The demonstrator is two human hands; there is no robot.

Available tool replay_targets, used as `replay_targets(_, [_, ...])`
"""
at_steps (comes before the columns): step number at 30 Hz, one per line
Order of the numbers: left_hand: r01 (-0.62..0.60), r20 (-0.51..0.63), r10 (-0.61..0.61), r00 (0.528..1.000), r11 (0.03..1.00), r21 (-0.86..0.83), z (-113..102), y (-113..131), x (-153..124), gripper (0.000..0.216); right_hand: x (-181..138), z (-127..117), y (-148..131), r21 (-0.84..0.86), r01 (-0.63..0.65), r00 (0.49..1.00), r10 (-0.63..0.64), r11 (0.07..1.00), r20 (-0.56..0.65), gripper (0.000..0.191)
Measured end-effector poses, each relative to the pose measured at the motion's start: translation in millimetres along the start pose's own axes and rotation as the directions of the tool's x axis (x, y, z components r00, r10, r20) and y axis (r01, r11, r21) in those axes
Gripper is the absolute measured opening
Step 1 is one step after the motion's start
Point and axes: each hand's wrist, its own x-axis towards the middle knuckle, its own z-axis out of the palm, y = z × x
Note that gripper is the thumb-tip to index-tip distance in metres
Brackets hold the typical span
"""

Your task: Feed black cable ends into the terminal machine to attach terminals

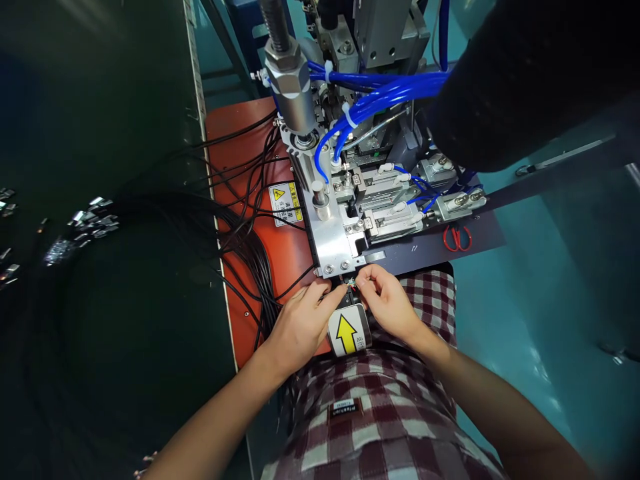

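My left hand [303, 317] and my right hand [385, 297] meet at the front edge of a metal machine [340, 227]. Both pinch the end of a thin black cable [350, 285] with small coloured wires showing between the fingertips. The cable end sits just below the machine's silver plate [333, 250]. A label with a yellow arrow [347, 332] lies directly under my hands, pointing toward the machine.
A bundle of black cables [245, 233] spreads over the orange mat [235, 147] at the left, with metal connector ends [93, 217] lying on the dark table. Blue air hoses [380, 90] loop over the machine. Red scissors [457, 237] rest at its right.
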Motion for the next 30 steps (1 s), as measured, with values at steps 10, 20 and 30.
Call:
replay_targets(10, [0.005, -0.011, -0.005, 1.000, 1.000, 0.012, -0.6, 1.0, 1.7, 0.033, 2.0, -3.6, 0.8, 0.004, -0.050, 0.998, 0.050, 0.999, 0.027, 0.016])
replay_targets(20, [0.010, -0.026, -0.010, 1.000, 1.000, 0.000, 0.2, 0.9, 1.4, 0.032, 4.3, -5.0, -1.7, 0.193, -0.109, 0.993, 0.098, 0.975, 0.069, 0.021])
replay_targets(30, [0.013, -0.004, -0.013, 1.000, 1.000, -0.018, -1.3, 1.1, 2.2, 0.033, 9.6, -9.5, -5.0, 0.237, -0.133, 0.980, 0.091, 0.962, 0.179, 0.023])
